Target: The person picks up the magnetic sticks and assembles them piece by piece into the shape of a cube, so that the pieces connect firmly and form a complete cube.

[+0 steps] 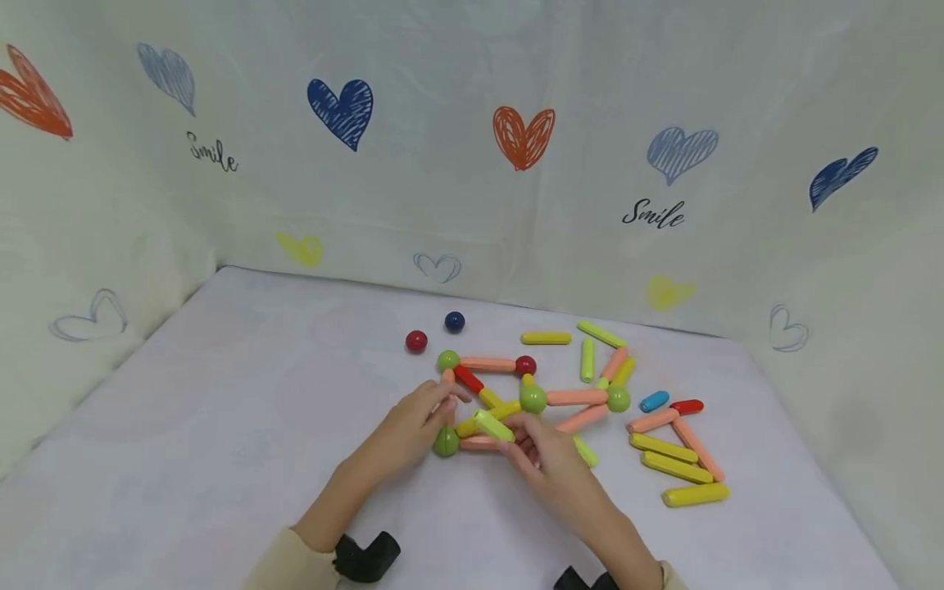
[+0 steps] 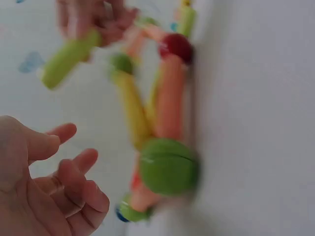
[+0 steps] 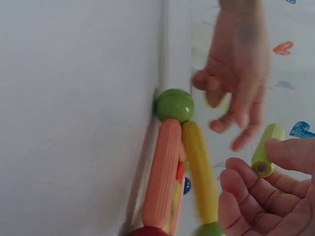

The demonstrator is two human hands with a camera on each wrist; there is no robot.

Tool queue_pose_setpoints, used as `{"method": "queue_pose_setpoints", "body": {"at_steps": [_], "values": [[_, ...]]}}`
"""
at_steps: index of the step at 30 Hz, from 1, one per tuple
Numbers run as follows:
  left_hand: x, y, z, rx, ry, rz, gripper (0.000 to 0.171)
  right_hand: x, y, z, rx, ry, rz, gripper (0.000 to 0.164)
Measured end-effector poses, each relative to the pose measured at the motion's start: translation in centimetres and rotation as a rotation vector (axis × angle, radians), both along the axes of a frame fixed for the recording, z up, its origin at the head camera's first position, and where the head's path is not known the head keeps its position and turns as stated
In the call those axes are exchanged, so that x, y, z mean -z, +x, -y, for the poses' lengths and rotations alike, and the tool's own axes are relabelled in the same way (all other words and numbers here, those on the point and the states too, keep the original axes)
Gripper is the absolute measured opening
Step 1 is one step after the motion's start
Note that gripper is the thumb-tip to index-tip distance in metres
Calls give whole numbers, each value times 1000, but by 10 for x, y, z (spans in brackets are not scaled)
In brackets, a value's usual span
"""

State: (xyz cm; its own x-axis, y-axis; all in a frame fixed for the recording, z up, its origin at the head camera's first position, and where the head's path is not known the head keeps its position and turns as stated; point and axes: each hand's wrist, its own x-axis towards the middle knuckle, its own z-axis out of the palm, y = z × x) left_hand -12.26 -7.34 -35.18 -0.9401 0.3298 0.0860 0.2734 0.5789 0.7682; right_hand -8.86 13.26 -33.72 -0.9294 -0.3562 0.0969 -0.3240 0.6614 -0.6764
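Beige sleeves (image 1: 291,564) sit nearest; relaxed left hand (image 1: 415,419) borders wide white worktop (image 1: 214,434), right hand (image 1: 555,460) pinches lime-green cylindrical rod (image 1: 492,425).

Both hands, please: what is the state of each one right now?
Left hand: open, fingers relaxed, holding nothing.
Right hand: closed on a lime-green building rod, thumb against fingers.

Head: far-L pink stick (image 1: 448,377) partly hid behind L hand (image 1: 413,419); near pink stick (image 1: 479,443), R end behind R hand (image 1: 553,459); L sleeve (image 1: 291,565) cut at btm. L-wrist cam: light green stick (image 2: 69,59) blurred. R-wrist cam: L hand blurred, red ball (image 3: 147,231) cut at btm
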Motion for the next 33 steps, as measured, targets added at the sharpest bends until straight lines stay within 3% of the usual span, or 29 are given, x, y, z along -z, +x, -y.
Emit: {"method": "queue_pose_setpoints", "body": {"at_steps": [4,8,11,13,16,18,25,33], "values": [[-24,-6,-6,47,25,-5,30,-5,0,-2,-29,99,29,20],[-38,-23,-19,67,-143,91,36,-10,-7,-30,53,119,135,22],[-33,-42,-30,43,-249,185,42,-8,-20,-61,169,40,197,25],[-24,-54,-37,24,-267,215,46,-5,-30,-81,234,10,217,29],[-8,-70,-47,28,-251,223,51,-1,-41,-104,301,45,263,31],[-1,-76,-53,39,-249,215,52,2,-44,-114,321,129,293,31],[8,-81,-65,34,-323,154,43,9,-46,-123,322,294,352,31],[-5,-75,-54,67,-318,67,41,6,-68,-115,383,273,341,64]]}}
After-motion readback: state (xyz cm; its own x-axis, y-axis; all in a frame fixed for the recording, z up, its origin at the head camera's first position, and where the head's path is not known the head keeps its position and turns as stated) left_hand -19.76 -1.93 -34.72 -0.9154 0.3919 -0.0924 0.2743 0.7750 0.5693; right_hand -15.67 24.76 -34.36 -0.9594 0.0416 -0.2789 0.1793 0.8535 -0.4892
